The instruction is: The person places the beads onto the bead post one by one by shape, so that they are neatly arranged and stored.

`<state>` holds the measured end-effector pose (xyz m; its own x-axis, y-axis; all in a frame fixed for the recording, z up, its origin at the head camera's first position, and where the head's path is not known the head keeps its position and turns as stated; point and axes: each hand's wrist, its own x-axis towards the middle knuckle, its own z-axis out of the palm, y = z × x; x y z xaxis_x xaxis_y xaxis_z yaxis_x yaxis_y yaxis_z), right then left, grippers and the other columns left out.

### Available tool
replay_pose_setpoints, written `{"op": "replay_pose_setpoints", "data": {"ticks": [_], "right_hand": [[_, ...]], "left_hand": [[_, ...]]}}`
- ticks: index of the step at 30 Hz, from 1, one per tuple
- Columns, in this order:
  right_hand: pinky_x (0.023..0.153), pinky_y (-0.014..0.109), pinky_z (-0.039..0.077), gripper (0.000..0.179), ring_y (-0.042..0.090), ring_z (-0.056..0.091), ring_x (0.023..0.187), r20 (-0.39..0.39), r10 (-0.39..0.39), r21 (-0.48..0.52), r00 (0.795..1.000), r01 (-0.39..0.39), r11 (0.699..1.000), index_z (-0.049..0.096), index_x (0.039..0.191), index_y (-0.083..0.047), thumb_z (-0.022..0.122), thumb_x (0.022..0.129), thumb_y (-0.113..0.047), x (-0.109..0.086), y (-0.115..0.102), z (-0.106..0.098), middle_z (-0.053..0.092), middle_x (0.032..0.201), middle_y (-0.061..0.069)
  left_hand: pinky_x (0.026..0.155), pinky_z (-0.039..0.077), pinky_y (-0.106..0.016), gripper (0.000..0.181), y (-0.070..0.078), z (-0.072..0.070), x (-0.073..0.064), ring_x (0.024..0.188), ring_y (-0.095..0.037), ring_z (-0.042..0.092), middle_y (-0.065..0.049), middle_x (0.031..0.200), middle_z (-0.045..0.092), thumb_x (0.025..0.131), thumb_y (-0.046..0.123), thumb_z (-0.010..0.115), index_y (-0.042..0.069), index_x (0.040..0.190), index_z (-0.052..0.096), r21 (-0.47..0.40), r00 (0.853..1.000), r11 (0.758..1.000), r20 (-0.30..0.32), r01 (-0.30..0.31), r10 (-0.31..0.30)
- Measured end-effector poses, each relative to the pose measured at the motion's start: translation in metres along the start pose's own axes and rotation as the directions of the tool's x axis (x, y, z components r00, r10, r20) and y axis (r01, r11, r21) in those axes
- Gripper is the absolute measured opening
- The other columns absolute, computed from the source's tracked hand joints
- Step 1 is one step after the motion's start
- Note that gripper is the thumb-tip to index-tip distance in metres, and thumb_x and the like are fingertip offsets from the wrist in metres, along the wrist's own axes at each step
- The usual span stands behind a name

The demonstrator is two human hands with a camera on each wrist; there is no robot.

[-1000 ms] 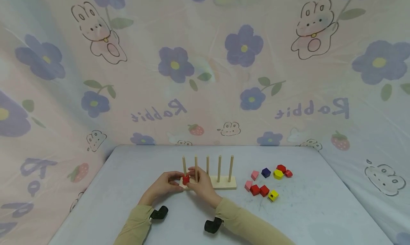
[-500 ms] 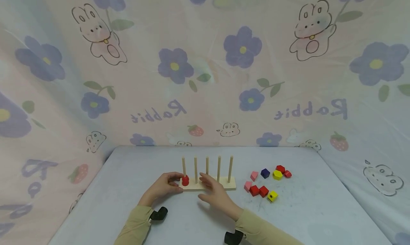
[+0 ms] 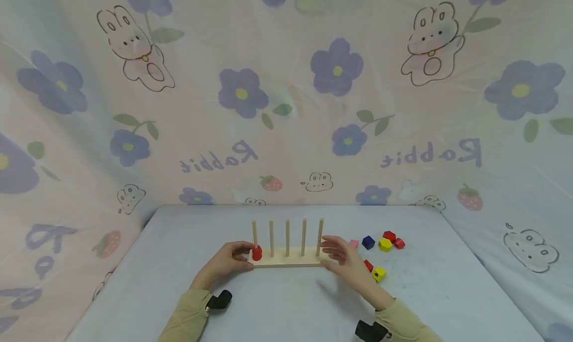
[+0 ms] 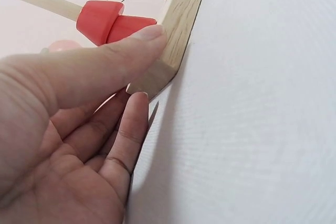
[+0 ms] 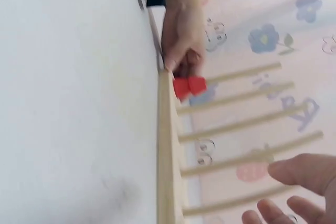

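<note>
Left grip [image 3: 225,263] is placed at the left end of the wooden peg board [image 3: 295,257]; the end is pinched, thumb laid on the front edge, fingers bent behind. Two red beads [image 3: 257,253] are stacked low on the leftmost peg [image 3: 254,231]. Board lies flat on the table [image 3: 447,287]; judged light and stiff, best held by its thick base ends, since the pegs look thin. Right grip [image 3: 355,271] is held near the right end, fingers parted, nothing pinched; contact cannot be told. Beyond it, loose dark blue [image 3: 368,242], red [image 3: 389,236] and yellow blocks [image 3: 385,244] are seen, some hidden; judged hard, smooth, slightly slippery, best taken across opposite flat faces
</note>
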<state>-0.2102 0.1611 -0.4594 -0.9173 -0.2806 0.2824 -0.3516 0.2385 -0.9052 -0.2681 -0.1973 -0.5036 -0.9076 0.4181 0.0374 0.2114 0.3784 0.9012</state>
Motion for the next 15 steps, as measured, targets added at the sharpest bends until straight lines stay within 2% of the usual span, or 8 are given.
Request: {"op": "replay_pose_setpoints", "data": {"ticks": [4,9,15], "right_hand": [[0.094,0.044,0.048,0.050,0.038,0.056,0.111,-0.051,-0.059,-0.086,0.997,0.054,0.995,0.050,0.130,-0.002,0.071,0.084,0.000,-0.004,0.000,-0.028,0.059,0.120,0.021],[0.092,0.045,0.049,0.048,0.039,0.056,0.110,-0.074,-0.094,-0.223,0.993,0.075,0.972,0.051,0.128,0.000,0.070,0.084,0.003,-0.004,0.008,-0.066,0.060,0.120,0.018],[0.090,0.051,0.048,0.045,0.036,0.058,0.108,-0.111,-0.104,-0.415,0.988,0.049,0.909,0.055,0.125,0.000,0.071,0.083,0.002,-0.006,0.031,-0.116,0.061,0.120,0.017]], "left_hand": [[0.078,0.052,-0.025,0.055,-0.001,0.000,0.000,0.086,-0.019,0.060,-0.014,0.119,0.060,0.075,0.010,0.082,-0.002,0.124,0.058,-0.007,1.000,1.000,-0.009,0.016,-0.017],[0.076,0.051,-0.025,0.056,-0.002,0.001,-0.002,0.085,-0.020,0.059,-0.016,0.119,0.060,0.075,0.008,0.082,-0.003,0.124,0.058,-0.026,1.000,1.000,-0.016,0.017,-0.017],[0.079,0.053,-0.028,0.054,0.000,0.002,0.000,0.089,-0.020,0.061,-0.014,0.118,0.061,0.074,0.009,0.082,-0.002,0.122,0.060,0.014,1.000,1.000,-0.028,-0.013,0.013]]}}
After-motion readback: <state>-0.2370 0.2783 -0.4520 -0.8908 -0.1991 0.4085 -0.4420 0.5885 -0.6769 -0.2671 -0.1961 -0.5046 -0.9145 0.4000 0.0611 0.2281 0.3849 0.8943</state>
